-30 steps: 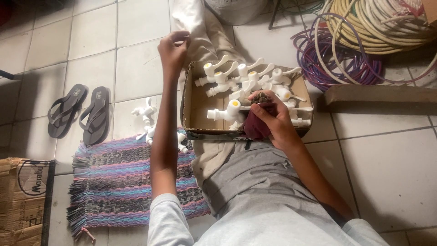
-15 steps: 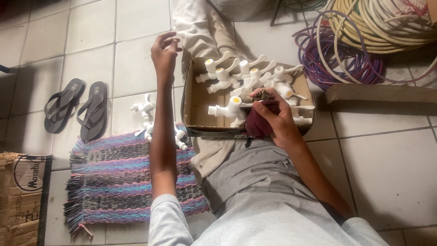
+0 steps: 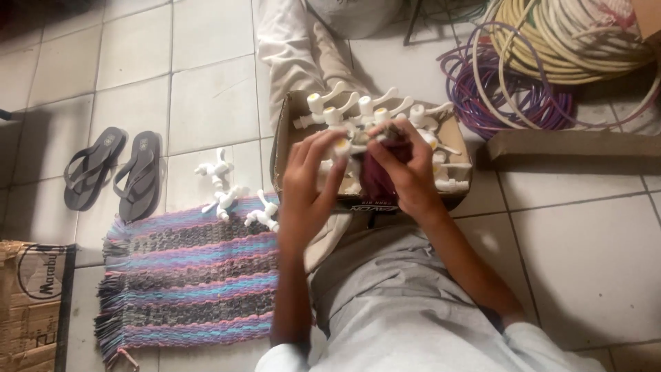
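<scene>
Far left: a brown cardboard box at the frame edge, and a pair of dark flip-flops on the tiled floor.
Rug: a striped woven rug in pink, blue and grey, with three loose white plastic taps lying at its upper edge, near one another.
Left hand: the left hand is raised over the open box on the lap, fingers curled around a white tap with a yellowish end; this grip is closed on the tap.
Right hand: the right hand meets the same tap from the other side, fingertips pinched at its end, with a dark red cloth bunched under the palm; whether it clamps the tap or only touches it, I cannot tell.
Doing it well: judging from the hold, keep the left hand steady so the tap does not turn, and work only with the right fingertips.
Box contents: more white taps stand in rows inside.
Far right: coils of purple hose and yellowish hose on the floor.
</scene>
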